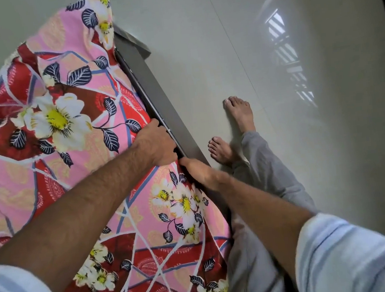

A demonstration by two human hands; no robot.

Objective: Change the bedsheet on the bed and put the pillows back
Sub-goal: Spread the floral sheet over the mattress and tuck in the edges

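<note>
- one bedsheet in view: pink and deep red cloth printed with large white flowers with yellow centres, dark blue veined leaves and pale crossing lines.
- the bedsheet lies over the bed, covering it from the far corner down to the bottom edge of the view; its far end is bunched up and shows a frayed white edge.
- one dark grey bed frame rail runs along the right side of the bedsheet, bare from the far corner down to the hands.
- two hands, both at the seam where the bedsheet meets the rail.
- the left hand presses down on the edge of the cloth, knuckles up; its fingers curl over the edge against the rail and their tips are hidden, so whether they pinch the cloth cannot be told.
- the right hand lies just beside it, nearer the person, its fingers held narrow and straight, pointing into the gap between bedsheet and rail, touching the cloth.
- two pale blue striped sleeves, one on each arm, rolled above the elbows.
- two bare feet on the glossy pale tiled floor, next to the rail, below grey trousers.
- one bright window reflection on the floor, well apart from the bed.
</note>
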